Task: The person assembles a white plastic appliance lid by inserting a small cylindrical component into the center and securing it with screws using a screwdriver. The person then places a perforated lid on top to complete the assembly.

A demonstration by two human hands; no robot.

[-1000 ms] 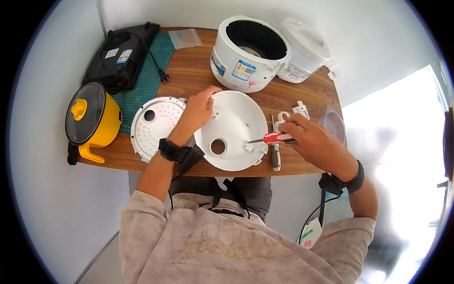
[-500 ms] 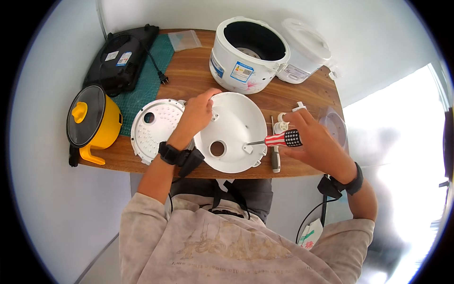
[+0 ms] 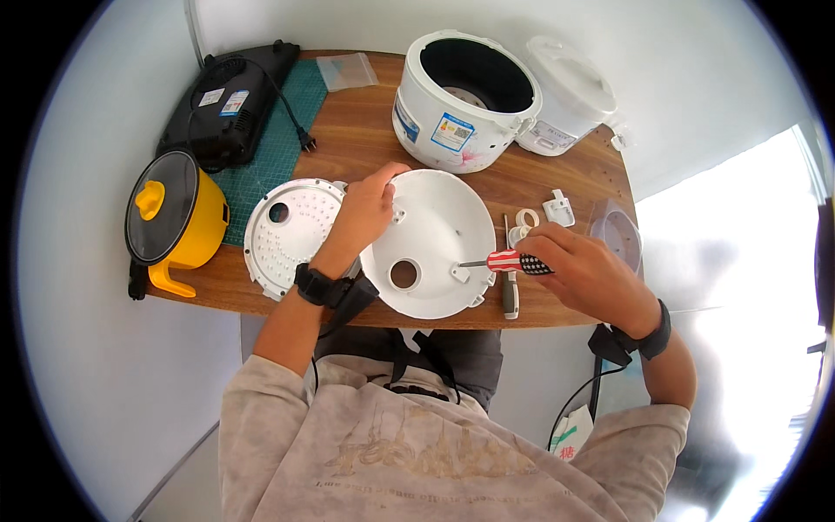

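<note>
A white, round, bowl-shaped lid shell [image 3: 448, 213] with a hole through it lies hollow side up near the table's front edge. My left hand [image 3: 370, 207] grips its upper left rim, fingers closed over the edge. In my right hand [image 3: 584, 268] is a screwdriver [image 3: 506, 262] with a red-and-white striped, star-patterned handle. Its shaft points left, and the tip meets a small tab inside the shell on the right. Partly under my left forearm is a pale perforated disc [image 3: 291, 222]. A second screwdriver [image 3: 511, 298] with a grey handle lies just right of the shell.
Small white plastic parts [image 3: 558, 209] and a clear round container [image 3: 616, 228] sit at the right. Behind stand a white rice cooker body [image 3: 457, 135] and a white lidded appliance [image 3: 565, 87]. Leftward are a yellow pot [image 3: 196, 222], a black appliance [image 3: 222, 113] and a green mat [image 3: 300, 100].
My right hand has turned on the screwdriver handle, its fingers drawn in lower around the end. The tip stays at the same tab. The whole view has shifted slightly.
</note>
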